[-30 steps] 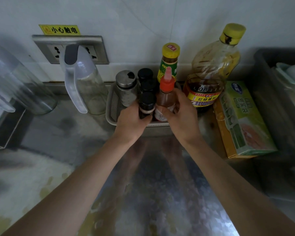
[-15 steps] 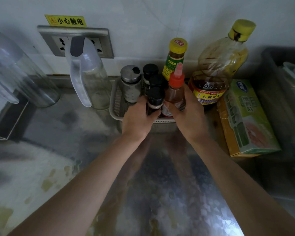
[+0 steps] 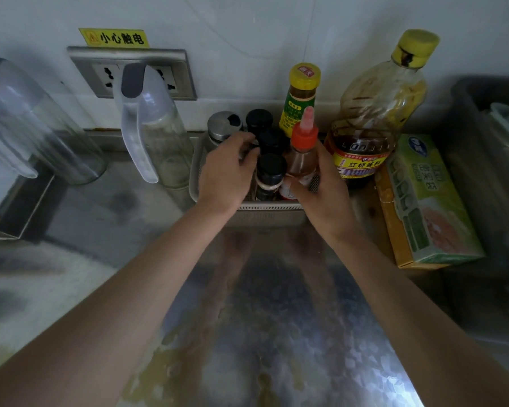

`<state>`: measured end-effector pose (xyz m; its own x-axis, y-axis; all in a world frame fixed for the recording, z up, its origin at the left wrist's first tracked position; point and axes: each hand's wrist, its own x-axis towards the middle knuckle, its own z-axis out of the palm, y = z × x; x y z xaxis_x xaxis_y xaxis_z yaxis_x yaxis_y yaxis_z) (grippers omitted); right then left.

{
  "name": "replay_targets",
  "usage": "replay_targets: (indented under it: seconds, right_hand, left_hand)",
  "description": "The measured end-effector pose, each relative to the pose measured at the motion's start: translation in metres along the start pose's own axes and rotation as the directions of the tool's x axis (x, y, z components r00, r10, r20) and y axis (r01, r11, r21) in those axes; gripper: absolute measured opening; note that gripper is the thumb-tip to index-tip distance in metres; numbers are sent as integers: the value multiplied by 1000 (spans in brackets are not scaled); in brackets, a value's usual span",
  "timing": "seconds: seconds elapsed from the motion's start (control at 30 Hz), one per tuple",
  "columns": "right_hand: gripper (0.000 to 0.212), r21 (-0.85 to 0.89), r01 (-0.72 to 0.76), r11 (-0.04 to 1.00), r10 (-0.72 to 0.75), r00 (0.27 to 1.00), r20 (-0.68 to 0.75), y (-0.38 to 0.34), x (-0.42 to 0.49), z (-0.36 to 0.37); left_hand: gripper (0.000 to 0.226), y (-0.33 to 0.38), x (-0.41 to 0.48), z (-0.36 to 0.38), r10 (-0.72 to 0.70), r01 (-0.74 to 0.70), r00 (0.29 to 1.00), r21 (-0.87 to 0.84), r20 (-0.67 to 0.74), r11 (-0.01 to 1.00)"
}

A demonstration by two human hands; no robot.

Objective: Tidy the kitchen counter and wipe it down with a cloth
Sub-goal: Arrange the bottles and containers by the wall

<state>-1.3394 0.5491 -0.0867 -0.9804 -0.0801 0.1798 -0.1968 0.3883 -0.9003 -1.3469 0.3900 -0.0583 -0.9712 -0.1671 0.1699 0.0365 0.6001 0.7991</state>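
Steel counter point(image 3: 276, 318), stained at lower left, set against a white wall.

Right hand point(image 3: 321, 189): fingers curled round the red-capped bottle point(image 3: 303, 154), thumb on its near side. This bottle stands upright, nozzle towards the top of the frame.

Left hand point(image 3: 227, 174): fingers bent over the gap between the steel-lidded shaker point(image 3: 222, 124) and the black-capped jars point(image 3: 272, 168). Motion blur; cannot tell whether they grip anything.

Tray point(image 3: 271, 207), centre frame, at the wall; near rim runs left to right. It holds three black-capped jars, one shaker, one red-capped bottle and one yellow-capped bottle point(image 3: 301, 95), all upright.

Right of the tray: one large bottle point(image 3: 373, 121), yellow cap, label reading 红烧酱料, then one green box point(image 3: 429, 201) and a grey bin point(image 3: 482, 127).

Left: two clear jugs point(image 3: 156, 127).

Upper left: one double socket point(image 3: 133, 73) under a yellow sign point(image 3: 113, 38) reading 小心触电.
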Motion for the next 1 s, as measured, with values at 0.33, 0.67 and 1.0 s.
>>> replay_targets:
  seconds: [0.33,0.67,1.0]
  right_hand:
    - [68,18,-40,999,41,999,-35,2,0,5]
    - [67,14,-60,998,60,998,-33,0,1,6]
    - [65,26,-45,999,46,998,-41,-3,0,7]
  left_hand:
    - [46,23,37,-9,-78,72,996,125,44,990]
    - [27,37,26,-7,-151,151,988,206,-19,967]
    - [37,36,24,-9,-87,90,996,250,-24,964]
